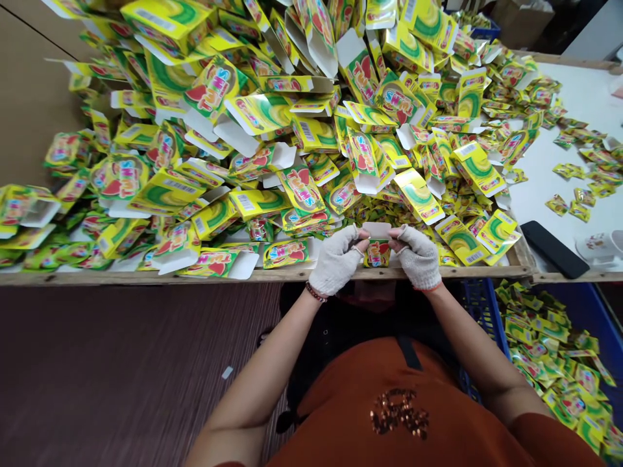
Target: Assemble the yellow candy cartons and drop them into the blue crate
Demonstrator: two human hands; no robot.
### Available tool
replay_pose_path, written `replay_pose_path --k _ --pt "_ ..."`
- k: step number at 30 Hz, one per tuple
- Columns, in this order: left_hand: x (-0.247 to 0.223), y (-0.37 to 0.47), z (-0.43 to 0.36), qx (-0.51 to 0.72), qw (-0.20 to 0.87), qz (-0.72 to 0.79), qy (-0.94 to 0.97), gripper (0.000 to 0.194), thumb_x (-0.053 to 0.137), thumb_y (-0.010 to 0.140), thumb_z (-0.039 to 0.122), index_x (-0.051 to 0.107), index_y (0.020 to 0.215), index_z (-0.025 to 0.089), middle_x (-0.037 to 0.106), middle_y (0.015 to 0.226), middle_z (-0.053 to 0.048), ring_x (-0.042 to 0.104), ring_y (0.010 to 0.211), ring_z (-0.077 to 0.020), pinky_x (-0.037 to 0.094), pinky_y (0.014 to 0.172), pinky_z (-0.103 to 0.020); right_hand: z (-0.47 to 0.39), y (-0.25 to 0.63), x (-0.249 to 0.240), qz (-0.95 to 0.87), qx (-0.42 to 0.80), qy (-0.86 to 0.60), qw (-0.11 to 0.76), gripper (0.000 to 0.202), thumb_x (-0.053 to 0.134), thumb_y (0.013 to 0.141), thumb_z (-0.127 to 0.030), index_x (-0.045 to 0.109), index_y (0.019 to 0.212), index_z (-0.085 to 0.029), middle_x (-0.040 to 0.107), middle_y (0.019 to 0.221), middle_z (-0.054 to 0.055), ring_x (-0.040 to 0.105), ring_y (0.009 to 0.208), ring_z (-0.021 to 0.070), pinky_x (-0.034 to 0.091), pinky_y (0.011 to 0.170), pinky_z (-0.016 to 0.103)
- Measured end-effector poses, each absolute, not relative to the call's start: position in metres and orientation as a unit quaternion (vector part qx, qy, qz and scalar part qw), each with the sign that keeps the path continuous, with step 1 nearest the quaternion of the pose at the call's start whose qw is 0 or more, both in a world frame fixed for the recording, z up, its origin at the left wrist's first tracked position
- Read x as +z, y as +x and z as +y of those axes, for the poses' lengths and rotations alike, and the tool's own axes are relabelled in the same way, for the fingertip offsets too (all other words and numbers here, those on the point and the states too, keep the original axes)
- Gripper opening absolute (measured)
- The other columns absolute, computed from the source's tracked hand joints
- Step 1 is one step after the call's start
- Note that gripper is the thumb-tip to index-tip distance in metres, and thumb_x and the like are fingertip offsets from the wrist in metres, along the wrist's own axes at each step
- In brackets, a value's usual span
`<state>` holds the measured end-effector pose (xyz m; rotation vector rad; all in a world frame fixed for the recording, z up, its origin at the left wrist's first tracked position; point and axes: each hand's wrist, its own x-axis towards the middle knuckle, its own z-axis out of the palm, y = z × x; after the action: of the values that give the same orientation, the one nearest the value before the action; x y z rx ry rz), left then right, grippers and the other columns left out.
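Between my two hands, over the front edge of the table, is a small printed carton point(376, 253) in yellow and green with its white end flap raised. My left hand point(335, 259), in a white glove with bare fingertips, pinches the carton's left side near the flap. On the opposite side my right hand point(417, 257), gloved the same way, grips it with thumb and fingers. Just left of my left hand a similar carton point(286, 253) lies flat. Many more cartons, several with open flaps, are heaped beyond my hands point(302, 189).
Small wrapped sachets point(579, 211) are scattered on the white table at the right. A black phone point(553, 249) lies near the front edge beside a white cup point(598, 245). Below the table at right, a blue crate point(596, 308) holds many cartons. A wooden rim point(146, 277) borders the table.
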<state>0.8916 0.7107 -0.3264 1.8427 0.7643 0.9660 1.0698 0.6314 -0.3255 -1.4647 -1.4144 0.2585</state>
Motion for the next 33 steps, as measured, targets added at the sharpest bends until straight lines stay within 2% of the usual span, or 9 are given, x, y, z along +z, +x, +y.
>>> replay_pose_path --k 4,6,9,11,14,16,23,30,33 --pt "-0.320 0.890 0.716 0.358 0.418 0.281 0.786 0.016 0.054 0.090 0.028 0.067 0.089 0.018 0.069 0.083 -0.001 0.064 0.079 -0.0158 0.051 0.074 -0.027 0.636 1.073 -0.320 -0.617 0.152 -0.621 0.458 0.014 0.059 0.088 -0.027 0.070 0.086 -0.021 0.072 0.084 0.003 0.067 0.082 0.0184 0.055 0.078 0.032" --pt "-0.320 0.890 0.717 0.355 0.434 0.285 0.777 0.014 0.055 0.089 0.028 0.065 0.091 0.018 0.068 0.084 -0.002 0.064 0.079 -0.0159 0.052 0.074 -0.027 0.637 1.073 -0.318 -0.611 0.178 -0.618 0.461 0.013 0.059 0.088 -0.029 0.067 0.084 -0.020 0.068 0.079 0.002 0.065 0.076 0.0170 0.054 0.074 0.030" --pt "-0.322 0.892 0.718 0.368 0.507 0.285 0.726 0.029 0.060 0.086 0.027 0.058 0.113 0.016 0.069 0.092 -0.004 0.067 0.084 -0.0164 0.054 0.075 -0.027 0.639 1.073 -0.319 -0.589 0.218 -0.590 0.507 0.020 0.061 0.088 -0.031 0.063 0.105 -0.020 0.066 0.081 0.001 0.063 0.071 0.0154 0.054 0.070 0.029" --pt "-0.322 0.892 0.718 0.364 0.514 0.284 0.723 0.036 0.061 0.087 0.027 0.057 0.121 0.016 0.070 0.097 -0.006 0.068 0.086 -0.0167 0.055 0.077 -0.028 0.639 1.074 -0.319 -0.601 0.201 -0.580 0.512 0.028 0.061 0.088 -0.030 0.062 0.114 -0.021 0.068 0.086 0.002 0.064 0.075 0.0163 0.055 0.074 0.031" --pt "-0.319 0.889 0.716 0.358 0.435 0.290 0.773 0.021 0.061 0.088 0.029 0.068 0.103 0.017 0.073 0.100 -0.006 0.068 0.092 -0.0180 0.053 0.085 -0.029 0.638 1.076 -0.315 -0.668 0.130 -0.565 0.468 0.017 0.059 0.091 -0.029 0.070 0.101 -0.022 0.072 0.091 0.004 0.067 0.086 0.0189 0.054 0.083 0.033" --pt "-0.314 0.887 0.714 0.358 0.403 0.279 0.794 0.019 0.059 0.090 0.031 0.072 0.097 0.018 0.075 0.102 -0.005 0.068 0.096 -0.0189 0.052 0.089 -0.030 0.637 1.076 -0.309 -0.699 0.110 -0.551 0.442 0.019 0.056 0.093 -0.030 0.073 0.095 -0.023 0.074 0.092 0.004 0.068 0.088 0.0195 0.054 0.082 0.032" --pt "-0.298 0.886 0.722 0.309 0.361 0.292 0.830 0.026 0.056 0.091 0.036 0.073 0.087 0.016 0.069 0.073 0.001 0.060 0.070 -0.0139 0.042 0.064 -0.024 0.639 1.074 -0.297 -0.667 0.130 -0.608 0.411 0.019 0.062 0.089 -0.033 0.077 0.091 -0.021 0.075 0.085 0.003 0.068 0.080 0.0190 0.053 0.075 0.028" --pt "-0.293 0.890 0.732 0.290 0.333 0.286 0.850 0.027 0.054 0.091 0.033 0.069 0.078 0.015 0.066 0.070 0.002 0.058 0.067 -0.0118 0.041 0.063 -0.023 0.642 1.074 -0.292 -0.656 0.159 -0.610 0.416 0.017 0.062 0.087 -0.028 0.076 0.084 -0.018 0.072 0.072 0.001 0.066 0.068 0.0158 0.049 0.064 0.024" --pt "-0.298 0.888 0.731 0.300 0.327 0.269 0.855 0.026 0.055 0.092 0.033 0.070 0.080 0.015 0.068 0.071 0.001 0.061 0.067 -0.0124 0.043 0.062 -0.023 0.643 1.077 -0.293 -0.675 0.134 -0.593 0.419 0.015 0.064 0.087 -0.026 0.076 0.083 -0.018 0.073 0.075 0.001 0.068 0.070 0.0161 0.051 0.065 0.024"
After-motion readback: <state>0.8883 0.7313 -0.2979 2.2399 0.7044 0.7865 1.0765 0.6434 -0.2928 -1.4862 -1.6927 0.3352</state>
